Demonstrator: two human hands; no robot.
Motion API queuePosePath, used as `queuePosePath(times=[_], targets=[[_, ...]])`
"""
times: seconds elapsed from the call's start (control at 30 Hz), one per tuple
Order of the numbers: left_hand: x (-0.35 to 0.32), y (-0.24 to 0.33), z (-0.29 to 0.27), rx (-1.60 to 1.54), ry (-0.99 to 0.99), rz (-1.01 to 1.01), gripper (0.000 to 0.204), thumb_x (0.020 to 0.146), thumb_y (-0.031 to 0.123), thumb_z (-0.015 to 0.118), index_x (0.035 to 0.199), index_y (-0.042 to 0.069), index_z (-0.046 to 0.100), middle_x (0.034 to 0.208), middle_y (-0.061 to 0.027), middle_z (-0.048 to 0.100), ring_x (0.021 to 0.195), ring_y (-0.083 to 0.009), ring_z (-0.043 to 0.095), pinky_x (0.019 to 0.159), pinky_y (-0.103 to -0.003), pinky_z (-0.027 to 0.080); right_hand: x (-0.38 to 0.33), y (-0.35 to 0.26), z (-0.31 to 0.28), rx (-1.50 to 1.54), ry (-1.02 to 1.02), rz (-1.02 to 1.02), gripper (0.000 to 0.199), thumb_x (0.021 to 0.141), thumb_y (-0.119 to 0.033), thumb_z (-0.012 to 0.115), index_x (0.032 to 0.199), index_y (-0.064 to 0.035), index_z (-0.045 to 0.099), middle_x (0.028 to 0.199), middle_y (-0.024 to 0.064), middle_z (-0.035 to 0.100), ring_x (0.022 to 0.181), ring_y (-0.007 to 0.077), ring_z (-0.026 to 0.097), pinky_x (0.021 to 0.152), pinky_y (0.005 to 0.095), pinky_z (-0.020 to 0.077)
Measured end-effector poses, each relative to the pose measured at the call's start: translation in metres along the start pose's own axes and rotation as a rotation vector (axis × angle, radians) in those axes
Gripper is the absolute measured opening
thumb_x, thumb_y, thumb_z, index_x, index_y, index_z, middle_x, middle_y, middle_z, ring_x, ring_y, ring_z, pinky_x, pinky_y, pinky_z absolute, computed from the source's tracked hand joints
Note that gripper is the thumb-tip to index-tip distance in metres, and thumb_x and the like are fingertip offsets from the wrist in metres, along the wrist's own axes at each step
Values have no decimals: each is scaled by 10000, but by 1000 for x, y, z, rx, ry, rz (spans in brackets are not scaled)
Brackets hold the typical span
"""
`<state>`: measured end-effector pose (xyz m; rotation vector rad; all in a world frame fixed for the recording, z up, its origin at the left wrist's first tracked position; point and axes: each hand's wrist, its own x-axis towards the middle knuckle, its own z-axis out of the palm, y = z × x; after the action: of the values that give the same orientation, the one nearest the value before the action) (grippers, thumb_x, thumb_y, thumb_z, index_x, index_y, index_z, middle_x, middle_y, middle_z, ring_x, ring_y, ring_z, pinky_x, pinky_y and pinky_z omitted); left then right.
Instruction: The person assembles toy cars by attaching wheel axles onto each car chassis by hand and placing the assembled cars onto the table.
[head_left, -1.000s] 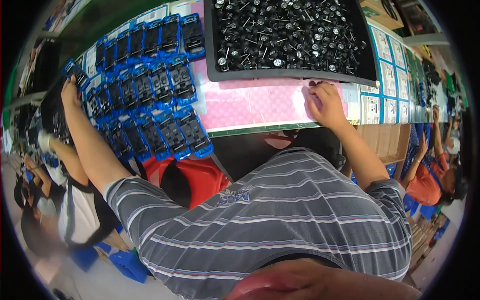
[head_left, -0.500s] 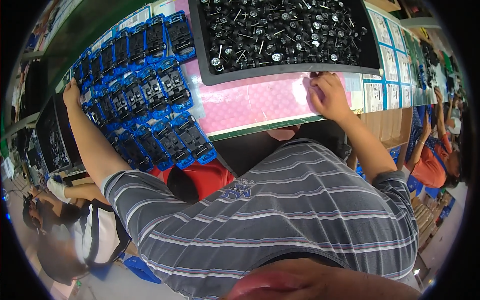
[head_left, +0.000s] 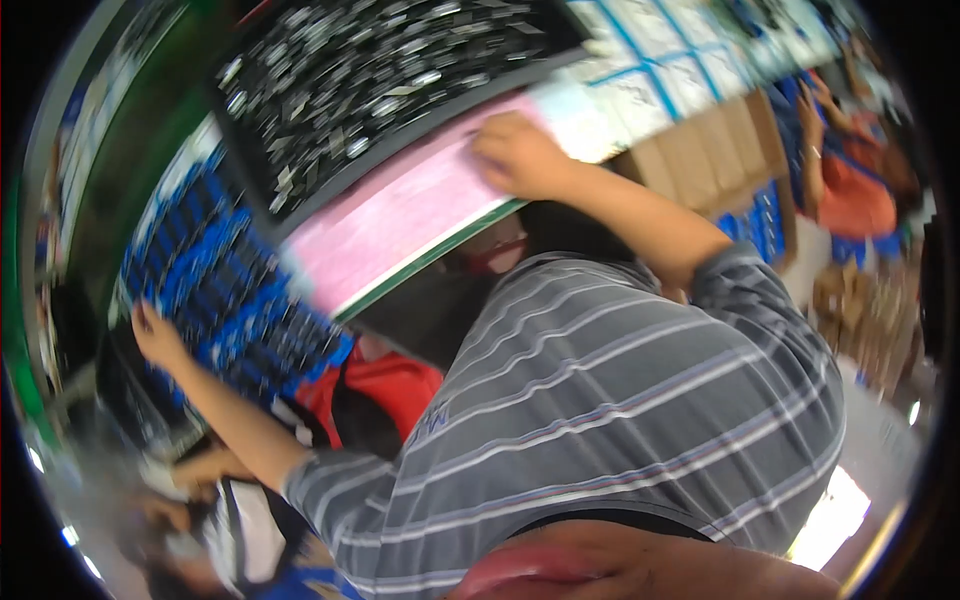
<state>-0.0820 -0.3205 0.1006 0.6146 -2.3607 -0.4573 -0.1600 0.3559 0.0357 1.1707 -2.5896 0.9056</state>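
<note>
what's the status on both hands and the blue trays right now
Left hand on the far-left edge of the blurred blue compartment trays, grip unclear. Right hand flat on the pink sheet below the black parts tray. Nothing in between.

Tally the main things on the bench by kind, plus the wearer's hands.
Black tray of small dark parts: 1
Pink mat: 1
Block of blue holders, too blurred to count singly: 1
Left hand, at the blue block's edge: 1
Right hand, on the mat: 1
Total: 5
</note>
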Motion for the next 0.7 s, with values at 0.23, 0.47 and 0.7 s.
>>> queuePosePath(times=[0.23, 0.47, 0.7], targets=[[-141, 131, -23, -139, -110, 30, 392, 1002, 252, 604, 1266, -38, 621, 1248, -187, 652, 1116, -270, 645, 978, -346, 500, -45, 32, -51, -137, 128, -109, 171, 754, -152, 706, 888, -67, 643, 868, 119, 585, 847, 322, 583, 753, 463, 465], [-234, 191, -27, -248, -73, -45, 322, 1014, 181, 569, 1213, -63, 635, 1138, -179, 674, 1028, -238, 647, 909, -325, 506, -127, 202, -217, -543, 628, 630, 256, 814, -180, 700, 1001, -7, 678, 1139, 204, 617, 984, 371, 627, 899, 442, 510], [-273, 273, -3, -351, -236, -62, 290, 990, 175, 585, 1174, -41, 648, 1020, -100, 667, 854, -161, 604, 764, -289, 493, -157, 333, -350, -735, 571, 1025, 607, 836, -223, 656, 1363, 12, 465, 1360, 281, 487, 1248, 453, 486, 1042, 495, 426]])
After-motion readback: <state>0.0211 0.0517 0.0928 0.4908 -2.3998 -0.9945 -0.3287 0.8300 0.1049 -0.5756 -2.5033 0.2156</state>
